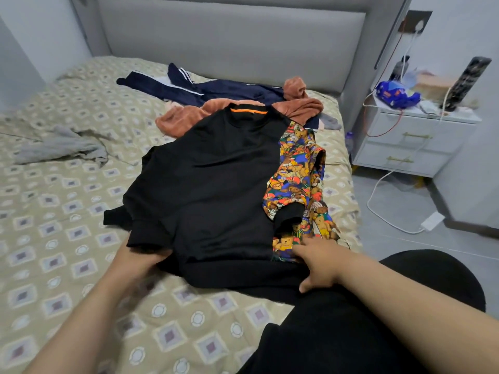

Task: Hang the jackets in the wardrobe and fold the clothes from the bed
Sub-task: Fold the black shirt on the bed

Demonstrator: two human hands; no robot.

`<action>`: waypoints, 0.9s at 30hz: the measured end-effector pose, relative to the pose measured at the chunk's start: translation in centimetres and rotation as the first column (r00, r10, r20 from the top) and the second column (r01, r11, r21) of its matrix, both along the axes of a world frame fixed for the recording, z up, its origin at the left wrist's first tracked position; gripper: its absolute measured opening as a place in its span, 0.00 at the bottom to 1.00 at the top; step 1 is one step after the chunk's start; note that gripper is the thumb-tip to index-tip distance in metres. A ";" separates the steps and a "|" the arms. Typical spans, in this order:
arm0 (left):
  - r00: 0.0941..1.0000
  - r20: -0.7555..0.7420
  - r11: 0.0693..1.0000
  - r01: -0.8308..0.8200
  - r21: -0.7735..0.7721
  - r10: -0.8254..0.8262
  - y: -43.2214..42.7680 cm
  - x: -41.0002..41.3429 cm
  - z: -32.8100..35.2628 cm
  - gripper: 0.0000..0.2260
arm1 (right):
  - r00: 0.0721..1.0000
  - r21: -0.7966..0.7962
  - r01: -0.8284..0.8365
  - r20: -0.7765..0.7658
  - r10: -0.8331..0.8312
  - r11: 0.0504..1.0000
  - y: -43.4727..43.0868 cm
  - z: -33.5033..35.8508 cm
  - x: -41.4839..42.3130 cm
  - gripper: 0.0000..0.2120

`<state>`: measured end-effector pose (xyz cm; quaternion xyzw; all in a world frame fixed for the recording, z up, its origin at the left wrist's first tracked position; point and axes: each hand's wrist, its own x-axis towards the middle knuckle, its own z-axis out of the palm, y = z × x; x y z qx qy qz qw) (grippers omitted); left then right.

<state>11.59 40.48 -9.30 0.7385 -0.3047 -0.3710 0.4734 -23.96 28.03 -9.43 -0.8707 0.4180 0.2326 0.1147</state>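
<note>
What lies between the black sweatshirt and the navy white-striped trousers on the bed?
A crumpled rust-brown fleece garment, seen in the head view.

A black sweatshirt [213, 179] lay spread flat on the bed [67, 233], its collar with an orange inner strip pointing toward the headboard and its ribbed hem at the near edge. One sleeve [297, 174], printed with bright cartoon bears, was bent back on itself, its black cuff lying on the print. The other sleeve, black, was bunched at the near left, where the left hand [135, 261] gripped it. The right hand [320, 265] pressed on the hem. Behind the collar sprawled a rust fleece garment [183, 117], partly under the sweatshirt. Navy striped trousers [194, 87] lay beyond it, and a crumpled grey garment [62, 147] lay well apart on the left.
</note>
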 end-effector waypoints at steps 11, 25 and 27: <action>0.886 0.463 0.958 -0.142 0.249 0.012 4.6 8.6 0.3 0.24 | 0.938 -0.220 0.328 -0.044 -0.345 0.919 -2.4 0.2 -4.4 0.13; 0.322 0.560 0.646 0.405 0.647 -0.763 -3.0 -1.3 -2.5 0.47 | 0.942 0.038 0.319 -0.125 -0.312 0.947 -2.1 -1.6 -3.8 0.26; 0.294 0.598 0.660 0.451 0.601 -0.745 -4.4 -2.7 -3.7 0.53 | 0.964 0.034 0.254 -0.096 -0.250 0.967 -2.1 -1.1 -3.6 0.13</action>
